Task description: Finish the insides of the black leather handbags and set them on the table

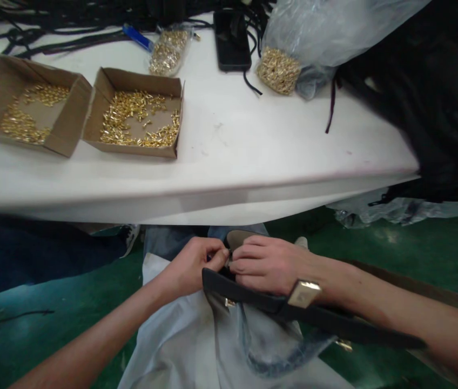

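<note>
A black handbag [249,294] rests across my lap, with a gold square clasp [304,293] on its edge. Its handle [281,363] is wrapped in clear plastic and hangs toward me. My left hand [202,262] is at the bag's left end, thumb and index finger pinched on something small and dark that I cannot make out. Just beside it, my right hand [267,265] reaches over the bag's edge, its fingers curled on the bag near the left fingertips. What lies under the right fingers is hidden.
On the white table [233,146] stand two cardboard boxes, a left box [65,119] and a right box [140,151], holding small gold rivets. Behind them lie a bag of gold parts [168,53], a black phone [232,43] and a plastic bag [326,32]. Black material [448,97] covers the right end.
</note>
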`<state>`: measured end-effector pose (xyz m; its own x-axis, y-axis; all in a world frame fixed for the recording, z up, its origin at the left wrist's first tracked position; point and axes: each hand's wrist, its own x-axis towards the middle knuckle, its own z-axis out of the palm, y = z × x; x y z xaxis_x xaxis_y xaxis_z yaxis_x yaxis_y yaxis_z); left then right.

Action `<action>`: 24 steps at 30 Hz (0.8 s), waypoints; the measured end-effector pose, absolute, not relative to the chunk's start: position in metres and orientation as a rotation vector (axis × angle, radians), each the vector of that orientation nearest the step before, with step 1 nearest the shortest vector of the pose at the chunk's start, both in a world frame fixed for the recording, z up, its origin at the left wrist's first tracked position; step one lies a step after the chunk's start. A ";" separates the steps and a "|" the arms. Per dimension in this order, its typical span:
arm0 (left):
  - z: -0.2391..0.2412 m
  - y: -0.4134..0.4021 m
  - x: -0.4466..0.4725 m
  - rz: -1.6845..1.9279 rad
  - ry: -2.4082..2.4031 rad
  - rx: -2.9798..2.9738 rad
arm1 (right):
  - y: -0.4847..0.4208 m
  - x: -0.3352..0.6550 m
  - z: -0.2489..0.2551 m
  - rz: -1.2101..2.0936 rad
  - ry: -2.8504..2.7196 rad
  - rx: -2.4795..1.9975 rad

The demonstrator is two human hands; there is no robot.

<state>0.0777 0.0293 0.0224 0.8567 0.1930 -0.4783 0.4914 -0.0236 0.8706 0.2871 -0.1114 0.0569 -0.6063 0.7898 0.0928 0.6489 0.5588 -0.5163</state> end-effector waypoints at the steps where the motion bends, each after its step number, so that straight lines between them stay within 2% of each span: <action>1: 0.026 0.027 0.077 -0.246 0.566 1.617 | -0.113 0.285 0.064 0.652 -2.504 -1.160; 5: 0.038 0.018 0.075 -0.158 0.629 1.707 | -0.125 0.276 0.079 0.659 -2.464 -1.249; 12: 0.042 0.010 0.078 -0.075 0.763 1.472 | -0.136 0.267 0.060 0.540 -2.227 -1.520; 17: 0.044 0.008 0.076 -0.061 0.793 1.345 | -0.128 0.269 0.055 0.539 -2.056 -1.385; 21: 0.047 0.000 0.072 -0.037 0.824 1.462 | -0.131 0.270 0.066 0.751 -2.156 -1.293; 24: 0.049 -0.006 0.069 -0.005 0.845 1.525 | -0.137 0.268 0.074 0.693 -2.412 -1.346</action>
